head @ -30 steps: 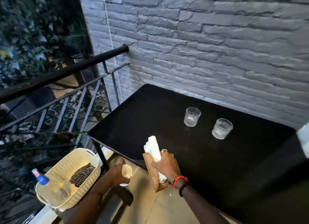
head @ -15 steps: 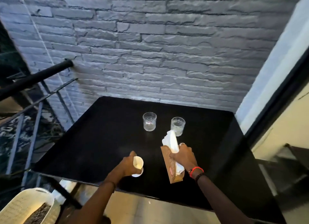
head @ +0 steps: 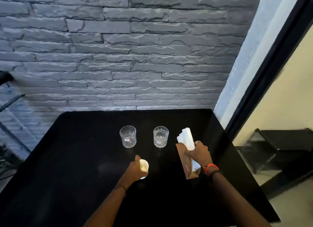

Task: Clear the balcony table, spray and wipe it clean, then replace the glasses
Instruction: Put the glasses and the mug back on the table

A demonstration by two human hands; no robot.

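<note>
Two clear cut glasses stand upright side by side on the black table (head: 67, 159): the left glass (head: 128, 136) and the right glass (head: 160, 136). My left hand (head: 134, 170) is closed around a small white cup (head: 144, 165) just above the table, in front of the glasses. My right hand (head: 199, 153) grips a brown tissue box (head: 185, 162) with white tissue (head: 187, 138) sticking out of its top, to the right of the right glass.
A grey stone-brick wall (head: 135, 57) runs behind the table. A dark door frame (head: 271, 70) and a glass pane border the right edge. A black railing end (head: 5, 76) shows at far left.
Both hands have moved forward and right over the table with the cup and tissue box. My view has swung right; the basket at lower left is out of sight.
</note>
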